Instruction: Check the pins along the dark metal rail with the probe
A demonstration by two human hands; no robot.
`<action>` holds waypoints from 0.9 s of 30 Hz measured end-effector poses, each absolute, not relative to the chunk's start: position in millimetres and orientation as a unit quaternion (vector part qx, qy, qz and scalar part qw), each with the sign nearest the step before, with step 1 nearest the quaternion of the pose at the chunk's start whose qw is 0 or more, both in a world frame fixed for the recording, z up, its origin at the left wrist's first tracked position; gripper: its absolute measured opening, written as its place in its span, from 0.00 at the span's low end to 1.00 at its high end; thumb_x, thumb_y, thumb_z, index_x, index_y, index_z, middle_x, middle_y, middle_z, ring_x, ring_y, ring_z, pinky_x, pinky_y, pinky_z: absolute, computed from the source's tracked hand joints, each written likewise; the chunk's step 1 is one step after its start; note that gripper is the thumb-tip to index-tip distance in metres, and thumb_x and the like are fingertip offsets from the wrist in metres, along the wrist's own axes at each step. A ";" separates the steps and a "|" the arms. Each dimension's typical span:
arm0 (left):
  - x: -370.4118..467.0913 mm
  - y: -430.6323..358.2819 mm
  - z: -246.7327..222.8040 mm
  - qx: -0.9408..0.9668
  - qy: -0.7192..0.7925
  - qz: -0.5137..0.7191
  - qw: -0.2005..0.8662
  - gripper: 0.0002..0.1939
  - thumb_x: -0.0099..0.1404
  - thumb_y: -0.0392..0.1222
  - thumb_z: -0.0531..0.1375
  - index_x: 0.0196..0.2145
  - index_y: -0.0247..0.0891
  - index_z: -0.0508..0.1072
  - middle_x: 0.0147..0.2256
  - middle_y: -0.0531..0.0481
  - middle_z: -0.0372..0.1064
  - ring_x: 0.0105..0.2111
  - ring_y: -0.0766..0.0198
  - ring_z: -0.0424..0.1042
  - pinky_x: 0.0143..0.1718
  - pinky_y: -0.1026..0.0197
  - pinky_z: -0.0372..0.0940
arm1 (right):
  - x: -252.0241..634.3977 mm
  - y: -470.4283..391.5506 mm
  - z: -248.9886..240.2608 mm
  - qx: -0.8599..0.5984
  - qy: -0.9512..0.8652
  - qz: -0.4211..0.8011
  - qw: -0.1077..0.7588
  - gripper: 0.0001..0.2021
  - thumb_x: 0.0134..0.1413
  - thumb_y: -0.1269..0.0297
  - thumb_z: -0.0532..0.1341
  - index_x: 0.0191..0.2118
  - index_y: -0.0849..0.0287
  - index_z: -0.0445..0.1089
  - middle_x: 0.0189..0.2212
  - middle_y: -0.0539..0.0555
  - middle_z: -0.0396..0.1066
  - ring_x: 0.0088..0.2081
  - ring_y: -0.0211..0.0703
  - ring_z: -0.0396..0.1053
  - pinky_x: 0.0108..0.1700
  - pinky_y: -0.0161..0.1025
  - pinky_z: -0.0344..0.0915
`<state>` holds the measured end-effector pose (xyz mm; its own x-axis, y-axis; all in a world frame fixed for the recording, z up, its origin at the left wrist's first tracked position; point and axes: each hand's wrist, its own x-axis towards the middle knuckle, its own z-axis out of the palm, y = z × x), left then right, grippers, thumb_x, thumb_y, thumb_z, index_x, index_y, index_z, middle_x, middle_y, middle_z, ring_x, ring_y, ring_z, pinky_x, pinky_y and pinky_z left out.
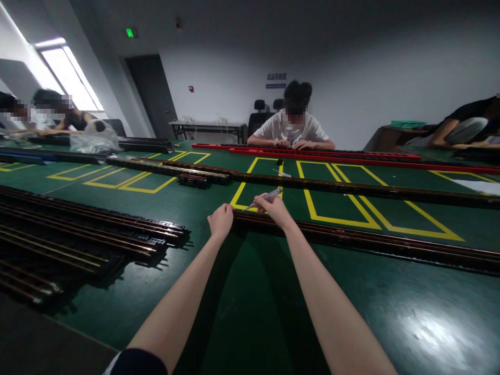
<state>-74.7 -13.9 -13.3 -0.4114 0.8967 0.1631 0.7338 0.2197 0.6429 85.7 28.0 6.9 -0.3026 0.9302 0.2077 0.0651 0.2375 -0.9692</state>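
A long dark rail with copper-coloured strips lies across the green table in front of me. At its left end, my left hand is closed, fingers pinched on the rail's end. My right hand grips a small screwdriver with a clear handle. Its thin shaft points left and down towards the rail's end, close to my left fingers; whether the tip touches the rail I cannot tell. My right hand rests just above the rail.
Several similar rails lie at the left. Another long rail crosses behind my hands, near a small loose tool. Yellow outlines mark the green table. Across it, a person handles red rails. A plastic bag sits far left.
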 end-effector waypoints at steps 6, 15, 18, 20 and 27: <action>-73.8 -13.6 -13.3 0.526 0.778 0.322 0.120 0.18 0.64 0.43 0.43 0.36 0.41 0.72 0.39 0.47 0.74 0.43 0.56 0.71 0.51 0.50 0.55 | 93.1 34.0 0.2 -0.372 -0.624 0.511 0.460 0.06 0.51 0.65 0.62 0.28 0.62 0.70 0.24 0.51 0.72 0.23 0.34 0.68 0.27 0.32 0.66; -74.0 -12.7 -14.5 0.535 0.773 0.321 0.114 0.17 0.64 0.43 0.44 0.36 0.40 0.72 0.39 0.46 0.74 0.42 0.56 0.71 0.51 0.50 0.55 | 90.7 32.9 1.3 -0.381 -0.586 0.528 0.483 0.07 0.51 0.69 0.59 0.24 0.62 0.69 0.21 0.50 0.69 0.20 0.32 0.66 0.25 0.31 0.64; -74.3 -13.0 -15.4 0.538 0.772 0.321 0.111 0.17 0.64 0.43 0.44 0.36 0.40 0.72 0.39 0.46 0.74 0.42 0.56 0.71 0.51 0.49 0.55 | 91.3 33.6 0.2 -0.380 -0.582 0.527 0.489 0.08 0.51 0.69 0.59 0.23 0.62 0.68 0.20 0.49 0.69 0.20 0.32 0.66 0.25 0.31 0.64; -74.4 -13.2 -15.7 0.541 0.770 0.322 0.109 0.17 0.64 0.43 0.44 0.36 0.40 0.72 0.39 0.46 0.74 0.42 0.56 0.71 0.51 0.49 0.56 | 91.2 34.2 -0.5 -0.385 -0.578 0.525 0.493 0.09 0.51 0.70 0.58 0.22 0.61 0.67 0.19 0.49 0.68 0.20 0.32 0.66 0.25 0.31 0.64; -74.5 -12.6 -16.6 0.542 0.768 0.322 0.110 0.17 0.65 0.43 0.44 0.36 0.40 0.72 0.39 0.47 0.74 0.42 0.56 0.71 0.51 0.49 0.55 | 90.2 32.3 2.1 -0.400 -0.560 0.530 0.495 0.10 0.52 0.73 0.56 0.21 0.61 0.65 0.19 0.48 0.67 0.20 0.32 0.66 0.25 0.31 0.65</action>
